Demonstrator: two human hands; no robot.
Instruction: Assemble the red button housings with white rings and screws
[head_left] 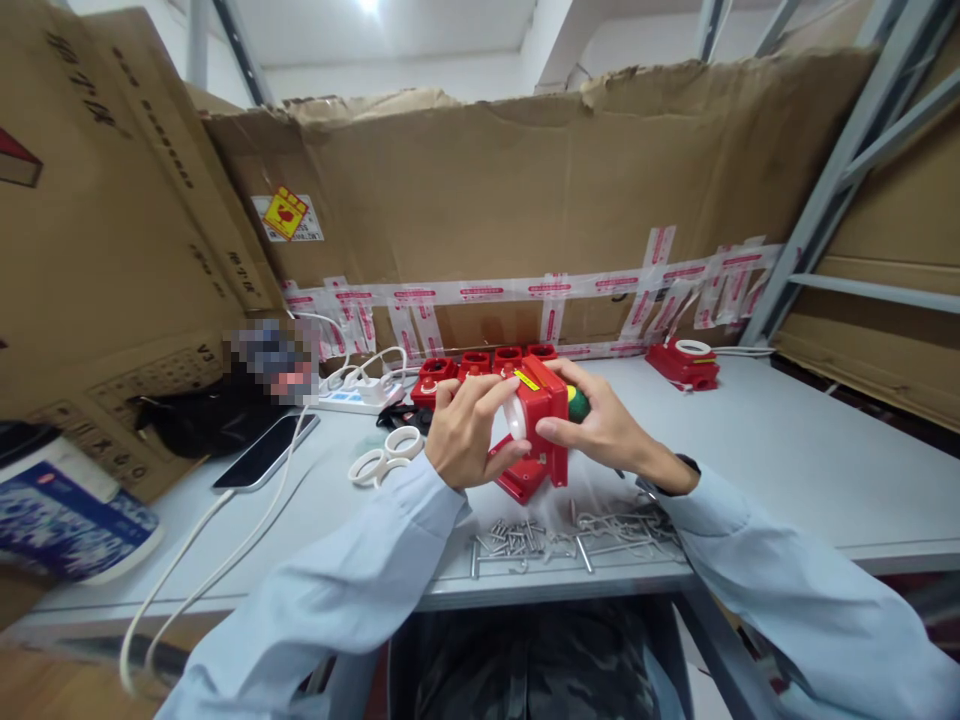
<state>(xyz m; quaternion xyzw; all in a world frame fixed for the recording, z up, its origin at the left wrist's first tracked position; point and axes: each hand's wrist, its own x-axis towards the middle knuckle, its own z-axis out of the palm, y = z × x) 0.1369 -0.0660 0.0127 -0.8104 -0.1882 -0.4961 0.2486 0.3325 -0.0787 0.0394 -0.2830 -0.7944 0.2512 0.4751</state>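
Note:
Both my hands hold a red plastic box-shaped part [541, 408] above the grey table [810, 450]. My left hand [466, 430] grips its left side, with the fingers by a white round piece on its face. My right hand [600, 425] wraps its right side, where a green and yellow knob [578, 403] shows between the fingers. Under the part lies another red piece [520, 480]. Several metal screws [517, 540] and bent wire pieces [626, 525] are scattered on the table just in front of my hands.
A row of red housings [487, 362] stands behind my hands. A red tape dispenser [684, 362] sits at the back right. White tape rings [386, 455], a phone [266, 450], a power strip [360, 398] with cables and a black bag [202, 415] lie left. Cardboard walls surround the table.

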